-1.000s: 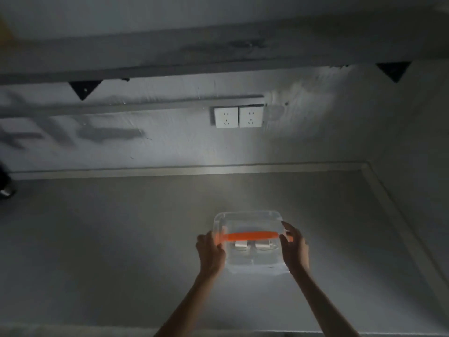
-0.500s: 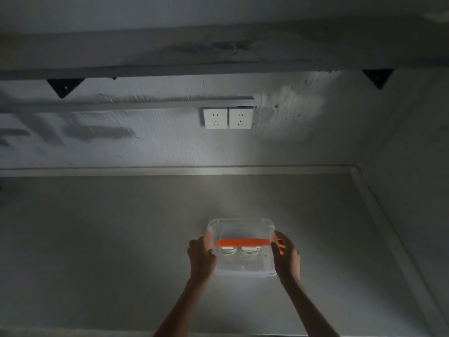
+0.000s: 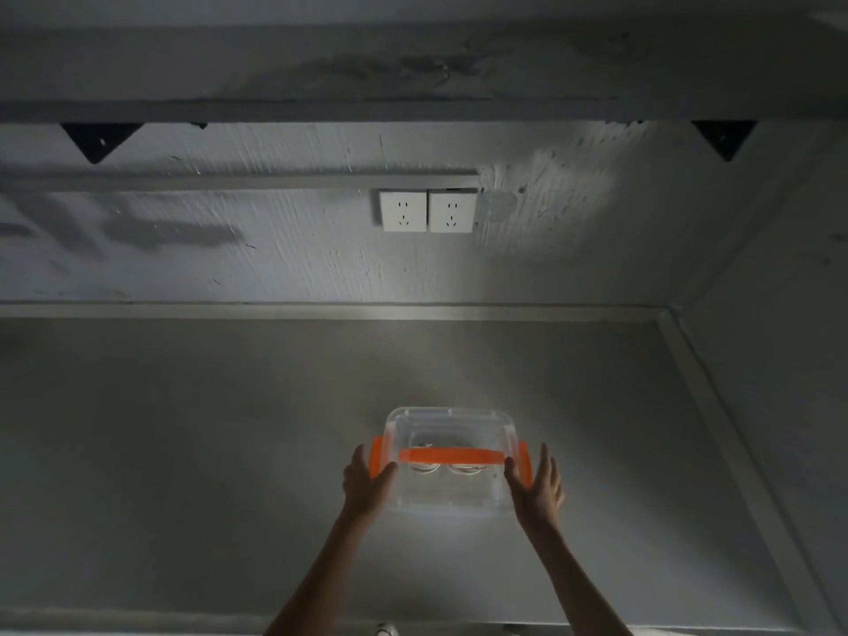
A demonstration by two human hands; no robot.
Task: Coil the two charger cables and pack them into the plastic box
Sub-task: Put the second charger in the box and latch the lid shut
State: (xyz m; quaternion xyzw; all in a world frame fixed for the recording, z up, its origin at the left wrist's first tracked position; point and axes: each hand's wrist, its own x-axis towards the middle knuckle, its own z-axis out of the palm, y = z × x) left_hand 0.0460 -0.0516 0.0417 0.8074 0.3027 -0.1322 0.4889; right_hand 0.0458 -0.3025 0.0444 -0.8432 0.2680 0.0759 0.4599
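A grey wall (image 3: 275,268) with rough plaster fills the far side, lit in one patch. Below it lies a plain grey counter (image 3: 183,452) with a raised edge along the back and the right. A shelf (image 3: 413,66) runs overhead on two black brackets (image 3: 98,140), one near each end. Two white sockets (image 3: 426,212) sit side by side on the wall under a thin strip.

The box (image 3: 452,498) stands on the counter in the lit area, lid on (clear plastic, so the inside shows).

The left hand (image 3: 367,486) lies flat against the box's left end and the right hand (image 3: 539,486) against its right end. Both have straight, loosely spread fingers pointing away from the person, and each thumb rests on the lid's edge. Neither hand curls round anything.

An orange handle (image 3: 452,455) crosses the lid from side to side. Orange latches (image 3: 377,452) flank the box, one at each hand.

Inside, under the handle, the two cables (image 3: 424,469) lie as small coils side by side.
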